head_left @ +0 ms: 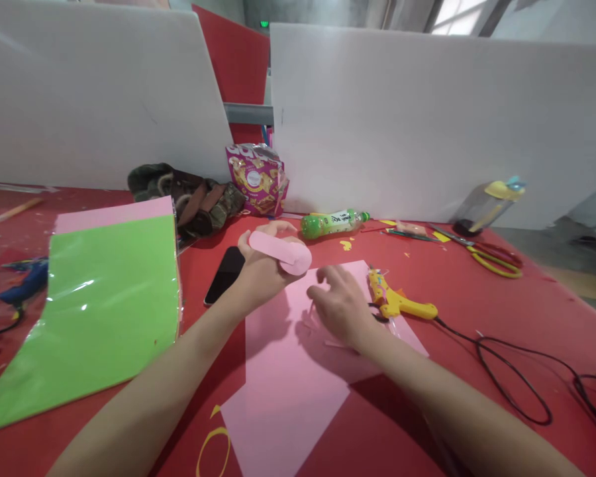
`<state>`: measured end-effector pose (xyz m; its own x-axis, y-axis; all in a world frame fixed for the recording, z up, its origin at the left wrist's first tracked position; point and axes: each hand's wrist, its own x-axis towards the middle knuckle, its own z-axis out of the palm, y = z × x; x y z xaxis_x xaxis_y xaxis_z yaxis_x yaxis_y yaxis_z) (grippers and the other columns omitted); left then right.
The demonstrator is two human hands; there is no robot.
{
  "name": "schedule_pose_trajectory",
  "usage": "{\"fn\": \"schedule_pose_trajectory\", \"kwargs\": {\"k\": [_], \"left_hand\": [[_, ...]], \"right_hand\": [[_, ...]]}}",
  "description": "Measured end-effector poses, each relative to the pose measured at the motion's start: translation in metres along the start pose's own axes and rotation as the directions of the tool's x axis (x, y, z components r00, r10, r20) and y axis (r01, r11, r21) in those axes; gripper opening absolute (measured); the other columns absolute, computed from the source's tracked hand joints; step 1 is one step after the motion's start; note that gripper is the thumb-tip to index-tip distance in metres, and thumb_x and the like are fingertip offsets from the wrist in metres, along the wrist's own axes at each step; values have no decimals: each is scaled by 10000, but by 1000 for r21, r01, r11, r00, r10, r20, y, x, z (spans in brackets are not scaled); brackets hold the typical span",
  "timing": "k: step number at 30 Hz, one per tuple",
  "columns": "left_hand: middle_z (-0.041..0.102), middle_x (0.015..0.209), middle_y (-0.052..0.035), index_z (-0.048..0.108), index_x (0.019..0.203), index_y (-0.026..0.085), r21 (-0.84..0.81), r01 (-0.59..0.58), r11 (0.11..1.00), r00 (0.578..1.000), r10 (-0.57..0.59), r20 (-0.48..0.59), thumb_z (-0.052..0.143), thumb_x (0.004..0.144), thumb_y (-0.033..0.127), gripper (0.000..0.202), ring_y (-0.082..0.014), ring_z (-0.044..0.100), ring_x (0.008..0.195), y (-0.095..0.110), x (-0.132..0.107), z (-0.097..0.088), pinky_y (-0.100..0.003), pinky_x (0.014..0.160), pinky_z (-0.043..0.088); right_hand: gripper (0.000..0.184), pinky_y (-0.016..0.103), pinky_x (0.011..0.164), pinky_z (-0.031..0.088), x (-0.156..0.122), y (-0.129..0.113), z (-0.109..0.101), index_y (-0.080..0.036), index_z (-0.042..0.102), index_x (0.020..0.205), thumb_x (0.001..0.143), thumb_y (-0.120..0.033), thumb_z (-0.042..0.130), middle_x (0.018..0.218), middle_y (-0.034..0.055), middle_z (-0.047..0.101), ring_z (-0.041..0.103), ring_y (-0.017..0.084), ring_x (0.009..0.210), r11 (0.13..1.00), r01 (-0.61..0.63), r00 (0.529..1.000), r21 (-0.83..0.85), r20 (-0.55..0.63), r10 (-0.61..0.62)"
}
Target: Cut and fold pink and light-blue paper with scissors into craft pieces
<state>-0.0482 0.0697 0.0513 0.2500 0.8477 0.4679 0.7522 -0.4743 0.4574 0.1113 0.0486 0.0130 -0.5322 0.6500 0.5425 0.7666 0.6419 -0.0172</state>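
Note:
My left hand (264, 273) is closed around a pink paper cutout (277, 250), a strip with a rounded end, raised over the table. Lower and to its right, my right hand (342, 306) hovers with loosely curled fingers; thumb and fingertips look apart, and I see nothing between them. Beneath both hands lie pink paper sheets (293, 397). Small pink scraps (335, 344) lie under my right hand, partly hidden by it. Just right of that hand rests a yellow glue gun (400, 305), and dark scissor-like handles (377, 311) show partly behind the wrist.
On the left lies a green sheet (114, 285) in clear plastic. A black phone (225, 273) sits beside my left forearm. Along the back are a snack bag (258, 179), a green bottle (330, 224) and yellow-handled scissors (494, 260). The gun's cord (516, 377) loops across the right side.

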Motion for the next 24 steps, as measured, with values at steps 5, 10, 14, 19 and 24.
{"fn": "schedule_pose_trajectory", "kwargs": {"k": [5,10,14,19,24], "left_hand": [[541,1069,-28,599,772,223,-15,-8,1000,999,7,-37,580,682,240,94,-245,466,1009,6,-2,4,-486,941,173],[551,1053,-34,594,786,227,38,-32,999,998,34,-46,579,692,241,96,-243,464,1030,12,-7,11,-515,949,111],[567,1009,-33,591,804,232,72,-72,995,995,77,-68,587,694,251,112,-226,481,1002,12,-10,15,-493,945,131],[593,944,-26,584,790,224,95,-104,990,992,110,-60,549,722,239,78,-214,498,976,15,-11,20,-474,927,159],[593,936,-29,569,802,213,166,-115,980,988,129,-81,532,726,193,87,-211,505,944,18,-17,28,-468,915,163]], "right_hand": [[221,237,555,403,8,24,-38,-162,566,620,670,-42,386,598,18,604,543,125,565,792,-332,918,513,-19,397],[194,261,559,449,13,33,-69,-176,587,664,751,-199,415,634,26,628,586,141,613,463,-376,854,802,107,509],[59,229,473,451,14,24,-81,-181,519,705,677,-163,567,586,5,610,595,132,558,426,-546,803,721,306,512],[230,175,443,430,12,12,-85,-186,516,818,687,-21,424,725,-5,612,563,84,557,619,-474,877,626,272,396],[143,191,570,459,11,6,-84,-179,586,785,727,-83,498,729,-5,638,585,100,646,758,-387,921,526,170,352]]}}
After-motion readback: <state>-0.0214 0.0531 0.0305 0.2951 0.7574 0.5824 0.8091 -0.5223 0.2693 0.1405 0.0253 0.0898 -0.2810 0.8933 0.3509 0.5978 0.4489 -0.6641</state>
